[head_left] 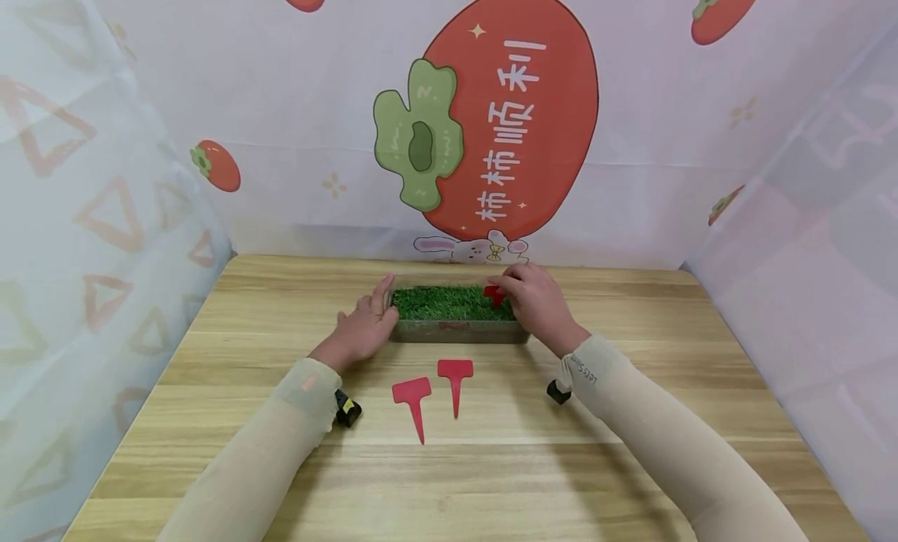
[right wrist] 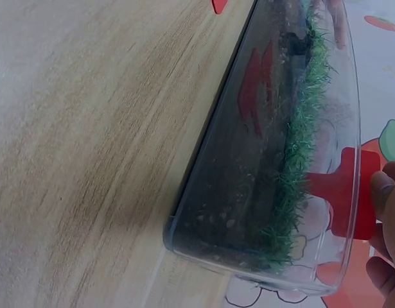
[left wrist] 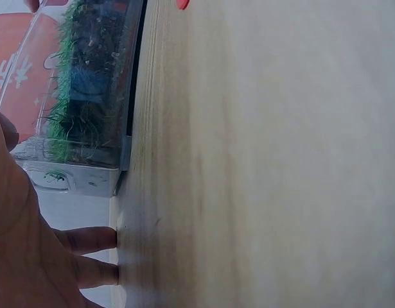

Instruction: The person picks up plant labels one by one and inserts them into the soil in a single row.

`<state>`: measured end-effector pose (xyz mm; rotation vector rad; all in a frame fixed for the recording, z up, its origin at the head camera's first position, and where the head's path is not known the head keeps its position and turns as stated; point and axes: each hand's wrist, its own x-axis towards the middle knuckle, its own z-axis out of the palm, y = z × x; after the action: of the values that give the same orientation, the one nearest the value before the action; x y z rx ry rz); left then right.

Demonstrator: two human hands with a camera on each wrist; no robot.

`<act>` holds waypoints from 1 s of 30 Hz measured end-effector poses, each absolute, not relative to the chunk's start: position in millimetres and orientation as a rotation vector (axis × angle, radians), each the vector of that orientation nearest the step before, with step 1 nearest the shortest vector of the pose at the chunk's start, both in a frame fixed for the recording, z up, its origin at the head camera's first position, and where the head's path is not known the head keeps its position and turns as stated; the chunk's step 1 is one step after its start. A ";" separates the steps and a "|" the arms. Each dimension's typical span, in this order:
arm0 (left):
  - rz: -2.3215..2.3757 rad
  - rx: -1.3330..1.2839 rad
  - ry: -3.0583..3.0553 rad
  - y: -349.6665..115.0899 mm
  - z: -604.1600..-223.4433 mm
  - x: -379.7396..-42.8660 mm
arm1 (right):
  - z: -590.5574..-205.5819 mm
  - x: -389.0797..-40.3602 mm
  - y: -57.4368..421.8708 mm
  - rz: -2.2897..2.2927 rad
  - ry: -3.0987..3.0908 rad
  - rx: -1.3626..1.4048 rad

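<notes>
Head view: a clear box (head_left: 459,334) filled with green grass (head_left: 442,302) sat near the back of a wooden table (head_left: 484,487), with a hand at either end. The right hand (head_left: 543,304) pinched the broad top of a red tag (head_left: 494,294) between thumb and fingers, at the right end of the box. In the right wrist view, that tag stood upright with its stem down among the blades; its tip was hidden. The left hand (head_left: 362,328) was beside the box's left end, relaxed, its fingers fairly straight and gripping nothing; whether it touched the box could not be told.

Two more tags lay flat on the table in front of the box: the left tag (head_left: 412,391) nearer the person, tilted slightly, and the middle tag (head_left: 456,370) just beside it, closer to the box. Both sleeves were pale, the left sleeve (head_left: 245,448) and the right sleeve (head_left: 659,425) reaching in from below. Behind the table hung a cloth (head_left: 302,113) printed with a big red fruit (head_left: 554,121).
</notes>
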<state>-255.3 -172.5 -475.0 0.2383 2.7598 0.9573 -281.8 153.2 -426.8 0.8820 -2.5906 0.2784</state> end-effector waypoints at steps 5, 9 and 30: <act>0.955 0.238 2.759 -172.7 -472.9 -254.9 | -426.9 -280.2 155.5 0.299 -2.554 0.880; 0.950 0.237 2.761 -172.6 -473.2 -255.2 | -427.2 -276.4 156.3 0.324 -2.519 0.894; 0.942 0.238 2.770 -172.2 -473.9 -255.9 | -428.2 -232.3 131.9 0.467 -2.429 1.155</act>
<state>-255.9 -172.2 -473.9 0.2375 2.7699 0.9422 -232.3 131.9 -428.2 1.1549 -2.4287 0.4665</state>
